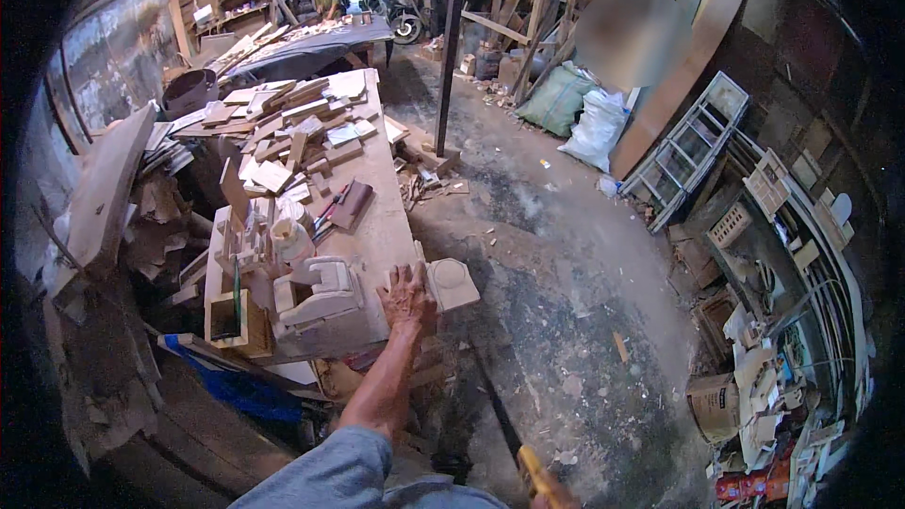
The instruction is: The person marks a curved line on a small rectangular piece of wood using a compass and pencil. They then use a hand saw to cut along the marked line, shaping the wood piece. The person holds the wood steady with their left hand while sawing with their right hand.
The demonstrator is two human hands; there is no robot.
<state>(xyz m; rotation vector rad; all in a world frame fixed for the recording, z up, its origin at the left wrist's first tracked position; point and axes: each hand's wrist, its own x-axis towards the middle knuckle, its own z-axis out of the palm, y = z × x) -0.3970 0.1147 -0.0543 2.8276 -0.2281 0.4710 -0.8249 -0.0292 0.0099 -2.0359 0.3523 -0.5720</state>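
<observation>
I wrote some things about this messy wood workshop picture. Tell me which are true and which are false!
1. The left hand rests on the edge of the workbench. True.
2. The carved wooden block lies on the floor far from the hand. False: it sits at the bench's corner, right beside the left hand.
3. The right hand holds something yellow. True; what the thing is cannot be told.
4. The workbench top is bare. False: wood offcuts are piled on it.
5. A white sack stands on the floor by a green one. True.
</observation>
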